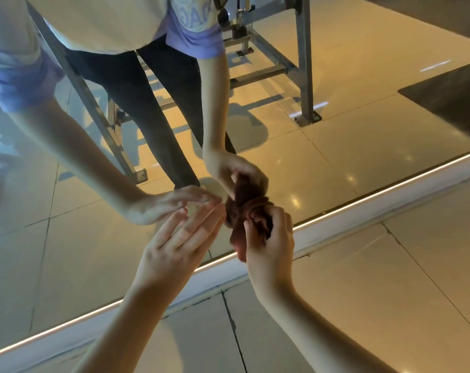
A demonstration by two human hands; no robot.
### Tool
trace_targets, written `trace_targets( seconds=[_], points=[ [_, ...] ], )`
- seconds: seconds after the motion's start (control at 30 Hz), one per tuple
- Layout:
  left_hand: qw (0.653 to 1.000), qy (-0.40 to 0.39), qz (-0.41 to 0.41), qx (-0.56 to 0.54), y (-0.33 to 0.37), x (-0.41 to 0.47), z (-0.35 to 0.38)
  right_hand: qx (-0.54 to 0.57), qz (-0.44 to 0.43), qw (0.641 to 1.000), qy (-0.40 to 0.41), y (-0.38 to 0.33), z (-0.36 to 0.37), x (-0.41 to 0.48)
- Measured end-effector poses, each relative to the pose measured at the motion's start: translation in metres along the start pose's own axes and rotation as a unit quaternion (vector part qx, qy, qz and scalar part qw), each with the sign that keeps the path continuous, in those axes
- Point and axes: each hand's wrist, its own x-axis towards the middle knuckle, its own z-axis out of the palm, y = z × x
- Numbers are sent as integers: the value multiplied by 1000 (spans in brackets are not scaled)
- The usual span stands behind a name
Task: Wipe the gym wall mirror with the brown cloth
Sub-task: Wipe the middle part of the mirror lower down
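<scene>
Nearest me, my right hand point(270, 246) grips the brown cloth point(242, 232), bunched into a wad, I judge so there is a firm pad to rub with. My left hand point(174, 246) is flat-fingered and holds nothing, with its fingertips on the glass just beside the wad, probably steadying me this low down. The cloth meets the mirror point(75, 251) close above its pale bottom trim point(363, 215). Farther in, the glass reflects a metal gym frame point(305, 63).
</scene>
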Motion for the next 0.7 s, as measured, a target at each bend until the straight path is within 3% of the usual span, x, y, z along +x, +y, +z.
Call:
trace_targets(
  seconds=[0.1,0.23,0.4,0.57,0.7],
  points=[
    [1000,3,-1,-9,-1,-1,1,-20,-26,999,14,9,-8,9],
    [1000,11,-6,-10,-3,-9,3,30,94,989,109,7,3,15],
    [1000,14,15,7,-14,-24,3,31,71,997,6,0,28,-19],
    [1000,7,7,2,-20,-38,-4,58,84,989,102,4,24,-7],
    [1000,-13,4,3,-25,-57,-10,70,106,991,35,-5,47,-35]
  ],
)
